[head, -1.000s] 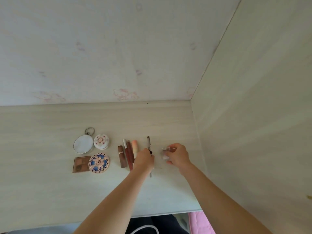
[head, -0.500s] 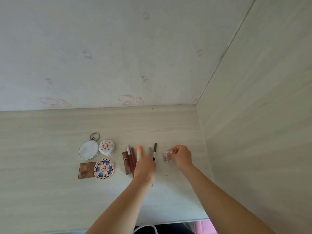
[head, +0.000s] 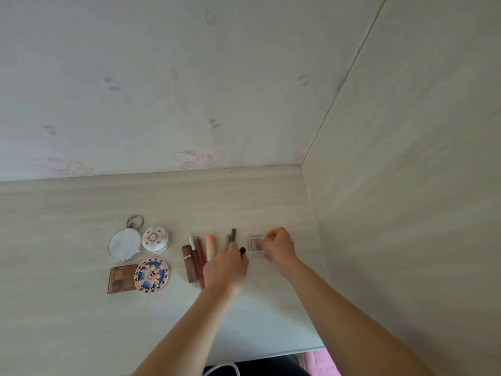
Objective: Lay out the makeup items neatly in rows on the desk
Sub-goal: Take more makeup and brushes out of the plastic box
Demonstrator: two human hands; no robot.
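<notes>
**Two hands being used beside the peach tube**

A small clear palette [head: 256, 245] is being pinched by the right hand [head: 279, 246], right of the peach tube [head: 210, 245]. Dark pencils [head: 232, 236] are being covered by the left hand [head: 226, 268]; its finger state cannot be told.

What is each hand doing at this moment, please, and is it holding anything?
Left hand: fingers curled over the pencils; whether it holds one cannot be told.
Right hand: pinching the small clear palette on the desk.

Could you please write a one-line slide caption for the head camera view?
Left hand on the pencils and right hand holding a small clear palette beside rowed makeup on the desk.
</notes>
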